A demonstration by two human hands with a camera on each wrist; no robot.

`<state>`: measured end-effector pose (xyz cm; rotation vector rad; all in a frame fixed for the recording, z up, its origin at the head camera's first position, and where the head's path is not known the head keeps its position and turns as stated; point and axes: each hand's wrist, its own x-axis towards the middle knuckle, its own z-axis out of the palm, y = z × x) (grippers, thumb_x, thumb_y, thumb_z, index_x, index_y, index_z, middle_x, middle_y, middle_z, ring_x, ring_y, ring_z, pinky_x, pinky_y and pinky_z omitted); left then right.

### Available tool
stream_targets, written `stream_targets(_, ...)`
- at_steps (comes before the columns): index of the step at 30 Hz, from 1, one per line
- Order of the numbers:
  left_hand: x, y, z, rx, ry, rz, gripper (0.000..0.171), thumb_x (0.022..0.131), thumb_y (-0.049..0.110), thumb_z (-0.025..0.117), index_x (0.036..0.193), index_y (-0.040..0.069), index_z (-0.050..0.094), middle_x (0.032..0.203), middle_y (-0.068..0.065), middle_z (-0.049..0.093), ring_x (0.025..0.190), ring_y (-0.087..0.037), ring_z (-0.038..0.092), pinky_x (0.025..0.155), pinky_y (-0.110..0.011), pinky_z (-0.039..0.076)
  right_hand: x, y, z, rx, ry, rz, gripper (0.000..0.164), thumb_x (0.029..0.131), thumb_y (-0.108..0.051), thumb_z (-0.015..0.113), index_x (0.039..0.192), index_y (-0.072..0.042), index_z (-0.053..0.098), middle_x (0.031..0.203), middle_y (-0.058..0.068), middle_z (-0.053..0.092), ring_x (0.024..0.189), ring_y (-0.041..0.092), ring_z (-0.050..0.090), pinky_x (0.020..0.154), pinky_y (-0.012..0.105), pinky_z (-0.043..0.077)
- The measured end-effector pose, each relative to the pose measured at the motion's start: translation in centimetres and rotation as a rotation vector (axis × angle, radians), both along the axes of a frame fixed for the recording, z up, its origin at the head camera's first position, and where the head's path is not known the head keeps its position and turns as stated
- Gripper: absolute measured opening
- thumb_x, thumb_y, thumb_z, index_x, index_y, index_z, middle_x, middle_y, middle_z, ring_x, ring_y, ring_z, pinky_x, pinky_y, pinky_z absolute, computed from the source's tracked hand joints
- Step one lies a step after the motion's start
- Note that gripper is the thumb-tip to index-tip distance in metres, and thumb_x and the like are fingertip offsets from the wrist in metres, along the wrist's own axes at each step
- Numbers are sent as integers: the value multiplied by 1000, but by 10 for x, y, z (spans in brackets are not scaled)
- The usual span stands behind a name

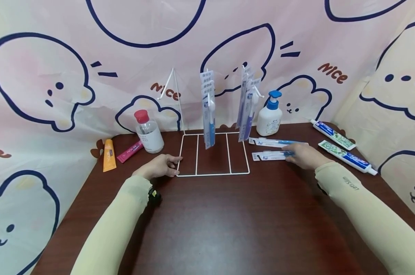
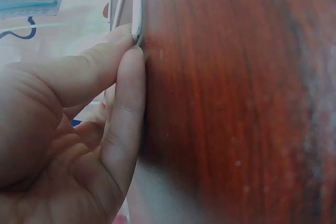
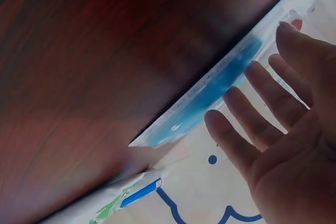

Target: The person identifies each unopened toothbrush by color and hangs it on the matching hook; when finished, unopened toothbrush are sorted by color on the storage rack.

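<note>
A white wire display rack (image 1: 214, 174) stands on the table, with packaged toothbrushes (image 1: 208, 110) on its middle hook and more packaged toothbrushes (image 1: 246, 110) on its right one. At the front left corner of the rack's base, my left hand (image 1: 160, 167) pinches the wire; the left wrist view has thumb and finger at the wire's bend (image 2: 137, 9). To the right of the rack lie two packaged blue toothbrushes, a nearer one (image 1: 272, 155) and a farther one (image 1: 267, 142). My right hand (image 1: 304, 155) is over their right ends, fingers (image 3: 231, 135) extended beside a package (image 3: 215, 87); contact is unclear.
Left of the rack are an orange tube (image 1: 109, 156), a magenta tube (image 1: 129, 151) and a red-capped clear bottle (image 1: 150, 133). A blue-topped pump bottle (image 1: 269, 116) stands behind the toothbrushes. Two toothpaste tubes (image 1: 346, 156) lie at far right. A patterned cloth (image 1: 142, 76) backs the table.
</note>
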<state>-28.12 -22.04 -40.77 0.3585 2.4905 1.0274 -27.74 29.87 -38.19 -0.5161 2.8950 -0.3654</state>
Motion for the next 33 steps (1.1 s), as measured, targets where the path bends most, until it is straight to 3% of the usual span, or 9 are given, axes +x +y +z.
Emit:
stream_targets(9,2,2,-1,1,8,4,62,77,14,74,134,15,50,112,-8,59,96,-25,49,71,-28,48,-2,-5,-6,61,18,6,36,84,-15,68,119,-7,61,117,16,57,110,35,49,90,54,37)
stream_targets(18,2,3,-1,-7,34,-9,62,76,13,75,133,15,51,112,-8,59,95,-24,50,70,-27,48,4,-3,-4,35,-49,31,30,82,-15,70,110,-8,64,104,11,58,94,27,51,87,52,40)
stream_targets(24,2,2,-2,-6,21,-7,62,77,13,74,134,15,50,111,-8,59,95,-24,49,71,-27,48,8,-5,1,35,-151,2,30,78,-17,74,101,-9,58,95,8,56,87,26,49,79,46,41)
stream_targets(28,2,2,-2,-2,5,12,62,77,13,74,134,16,50,110,-8,59,95,-24,49,71,-28,48,13,-7,5,73,-202,-15,37,77,-22,75,106,-10,56,99,9,56,87,26,49,78,47,41)
stream_targets(33,2,3,-1,8,10,5,62,77,12,74,134,14,50,113,-9,59,96,-25,49,70,-27,48,30,-16,14,73,-218,84,37,85,-22,66,118,-9,57,107,8,58,91,24,51,84,51,42)
